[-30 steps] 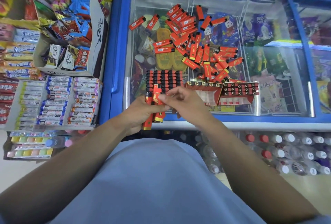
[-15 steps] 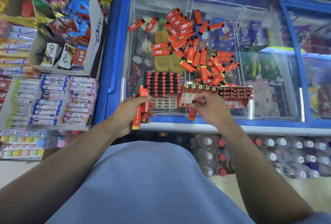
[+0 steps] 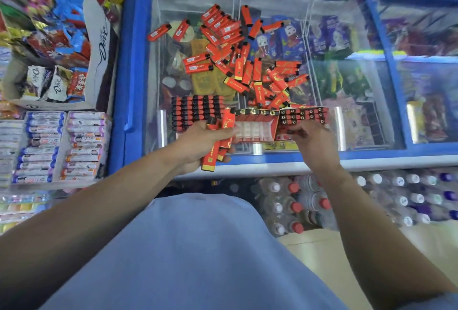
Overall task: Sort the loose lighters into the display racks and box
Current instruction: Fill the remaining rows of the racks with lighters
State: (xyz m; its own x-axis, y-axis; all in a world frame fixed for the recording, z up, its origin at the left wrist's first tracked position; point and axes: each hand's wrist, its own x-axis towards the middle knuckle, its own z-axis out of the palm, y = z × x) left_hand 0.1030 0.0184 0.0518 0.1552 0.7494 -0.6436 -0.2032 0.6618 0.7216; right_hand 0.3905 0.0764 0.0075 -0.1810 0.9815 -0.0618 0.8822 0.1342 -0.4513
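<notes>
- Left hand (image 3: 198,139) grips a bundle of red lighters (image 3: 218,147).
- Right hand (image 3: 312,141) pinches one black-topped lighter (image 3: 290,132) at the right-hand display rack (image 3: 303,117).

loose lighters (image 3: 244,61): glossy red plastic, black caps, gold print | freezer lid (image 3: 347,74): clear, reflective glass, blue painted frame, pale metal front rail | display box (image 3: 255,123): printed red card, translucent plastic grid inside | water bottles (image 3: 295,200): clear plastic, red and white caps | shirt (image 3: 198,247): matt blue cloth
</notes>
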